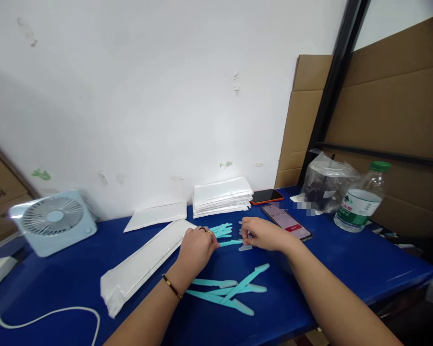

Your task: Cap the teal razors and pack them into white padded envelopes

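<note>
From the head-worn camera, a blue table (346,269) stands against a white wall. At its right, a clear bottle (359,204) with a green cap stands upright; how full it is cannot be told. Just beside it, a crumpled transparent bag (330,175) holds what looks like a lidded cup with a straw. White packets lie along the back: a neat stack (222,198), a single flat packet (157,216) to its left, and a long packet (140,269) slanting toward the left forearm; their contents are hidden. At the centre, a slim turquoise tool (231,243) stretches between the two hands, above the table. The left hand (197,246) pinches its near end, fingers curled; the right hand (261,234) has thumb and fingertips drawn narrow on its other end. Small clear pieces (245,248) lie by the right fingertips. Similar turquoise tools lie in a small cluster (222,230) behind, and in a larger, crossed group (234,289) nearer the viewer.
</note>
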The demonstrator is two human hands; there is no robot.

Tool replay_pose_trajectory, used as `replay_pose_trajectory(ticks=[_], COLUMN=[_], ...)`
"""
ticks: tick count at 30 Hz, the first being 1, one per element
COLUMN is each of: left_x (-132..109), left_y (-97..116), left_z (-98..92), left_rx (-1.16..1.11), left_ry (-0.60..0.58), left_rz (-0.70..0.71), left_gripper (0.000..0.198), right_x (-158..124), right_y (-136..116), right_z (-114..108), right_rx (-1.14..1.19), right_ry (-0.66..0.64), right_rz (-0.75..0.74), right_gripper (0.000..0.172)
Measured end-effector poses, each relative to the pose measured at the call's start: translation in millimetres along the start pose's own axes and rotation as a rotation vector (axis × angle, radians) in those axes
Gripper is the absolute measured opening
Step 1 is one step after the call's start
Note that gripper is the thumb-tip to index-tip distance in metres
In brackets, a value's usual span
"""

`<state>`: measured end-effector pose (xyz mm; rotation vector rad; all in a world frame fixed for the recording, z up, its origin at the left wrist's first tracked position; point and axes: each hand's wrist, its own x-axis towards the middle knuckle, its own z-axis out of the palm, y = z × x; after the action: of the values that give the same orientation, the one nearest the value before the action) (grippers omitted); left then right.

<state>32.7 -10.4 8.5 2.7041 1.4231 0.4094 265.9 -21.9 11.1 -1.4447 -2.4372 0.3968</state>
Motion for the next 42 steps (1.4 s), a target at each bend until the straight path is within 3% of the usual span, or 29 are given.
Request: replay_pose_trajectory(ticks=[5, 9, 12, 15, 18, 23, 28, 33, 39, 42], left_x=[2, 1, -1, -1, -1, -6, -12, -6, -8, -19], left_y=[-17, -22, -23, -25, -26, -16, 1, -1, -26, -29], left_z=[5.0, 12.5, 18.1, 20.7, 18.1, 2.5, -5.7, -4.4, -12.2, -15.8], left_rx=[0.032, 0.01, 0.002, -0.024, -0.069, -0.257, -0.326, -0.198, -0.092, -0.054], left_ry=[-0.014, 0.075, -0.001, -0.085, -0.087, 0.063, -0.133, -0.072, -0.025, -0.162], left_rz=[-0.086, -0.023, 0.051, 0.093, 0.084, 0.025, 0.087, 0.109, -0.127, -0.209], left_gripper=[0.017, 0.042, 0.051, 0.041, 0.039, 0.036, 0.027, 0.023, 0.023, 0.028], right_x=[-9, -17, -17, -14, -12, -8, -3, -2, -3, -3], right_y=[10, 3, -3, -7, -10, -15, -24, -16, 5, 3], right_z=[-14, -19, -13, -6, -1, 5, 5, 2, -8, -9], right_rx=[0.08, 0.189, 0.162, 0.143, 0.14, 0.129, 0.165, 0.189, 0.111, 0.102], right_ry=[0.054, -0.185, -0.371, -0.409, -0.386, -0.255, -0.077, -0.041, 0.089, 0.153], right_rz=[0.102, -0.006, 0.012, 0.016, -0.013, -0.08, -0.072, -0.03, 0.126, 0.116], right_gripper=[0.012, 0.023, 0.022, 0.013, 0.013, 0.014, 0.011, 0.008, 0.01, 0.013])
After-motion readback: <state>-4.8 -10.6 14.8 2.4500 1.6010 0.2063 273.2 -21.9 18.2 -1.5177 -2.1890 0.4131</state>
